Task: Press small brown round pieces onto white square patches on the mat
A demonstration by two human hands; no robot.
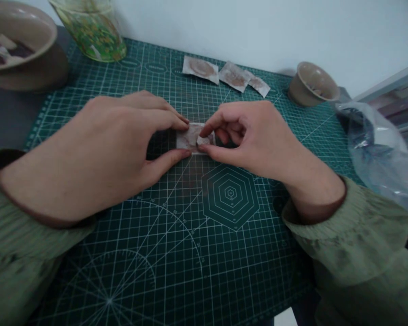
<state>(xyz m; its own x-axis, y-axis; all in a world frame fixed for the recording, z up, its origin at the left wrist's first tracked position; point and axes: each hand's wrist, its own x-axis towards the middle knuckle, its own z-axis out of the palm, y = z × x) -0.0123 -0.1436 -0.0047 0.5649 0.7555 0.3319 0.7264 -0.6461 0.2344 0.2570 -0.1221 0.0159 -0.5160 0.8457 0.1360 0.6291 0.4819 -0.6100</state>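
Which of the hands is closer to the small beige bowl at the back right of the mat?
Right. The right hand pinches the small packet at mid-mat, below-left of the beige bowl; the left hand holds the packet's other side, farther away.

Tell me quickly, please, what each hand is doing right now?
Left hand: grip closed on the left end of the small packet.
Right hand: grip closed, pinching the packet's right end.

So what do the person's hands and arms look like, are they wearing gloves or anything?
No gloves: the left hand and right hand are bare, with no rings or watch showing. Both arms wear loose, olive-green sleeves of soft, slightly ribbed fabric, the left sleeve and right sleeve gathered at the wrists, where a darker brownish lining edges each cuff.
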